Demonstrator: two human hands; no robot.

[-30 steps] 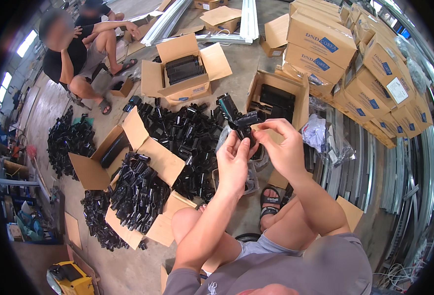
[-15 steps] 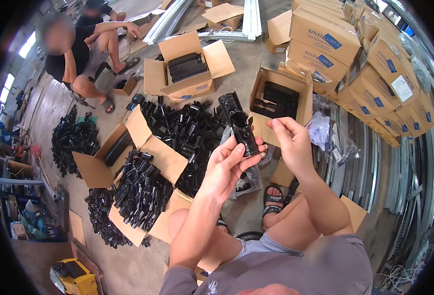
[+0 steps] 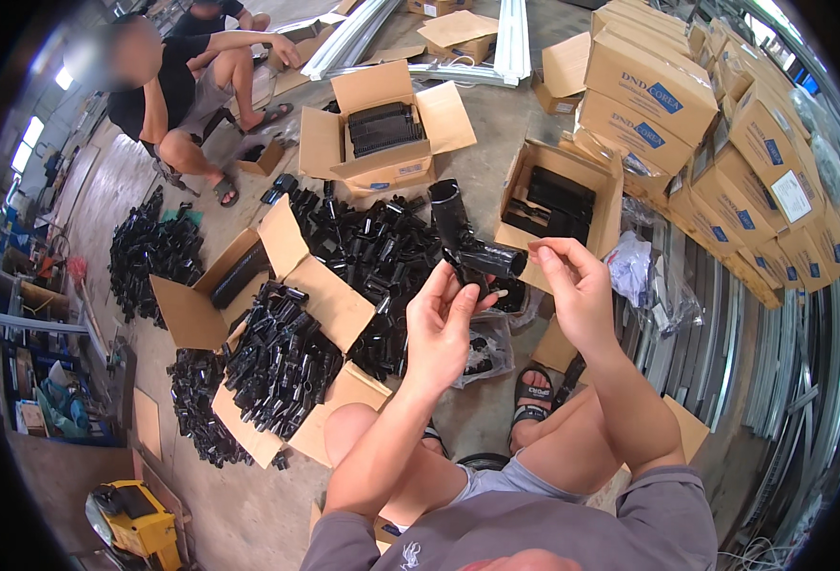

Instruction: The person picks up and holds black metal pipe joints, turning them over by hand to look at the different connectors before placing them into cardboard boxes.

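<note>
My left hand (image 3: 445,328) grips a glossy black T-shaped tube fitting (image 3: 451,217) by its lower end. One of the fitting's tubular arms points up and away, the other to the right. Close to the tip of that right arm is my right hand (image 3: 577,290), thumb and forefinger pinched together. Whatever those fingers hold, if anything, is too small to make out. Beyond my hands a large pile of black fittings (image 3: 353,243) covers the floor. A heap of similar black parts (image 3: 282,347) lies across an opened carton (image 3: 325,305) to the left.
Open cartons with black parts stand ahead (image 3: 382,171) and to the right (image 3: 605,181). Stacked closed boxes (image 3: 648,86) rest on a pallet at far right, beside long metal profiles (image 3: 696,352). A co-worker (image 3: 182,86) sits far left. A yellow case (image 3: 139,523) is at lower left.
The fitting has turned in my left hand: its open ring faced me before, and now one arm points right toward my pinched right fingers. The whole view has shifted slightly.
</note>
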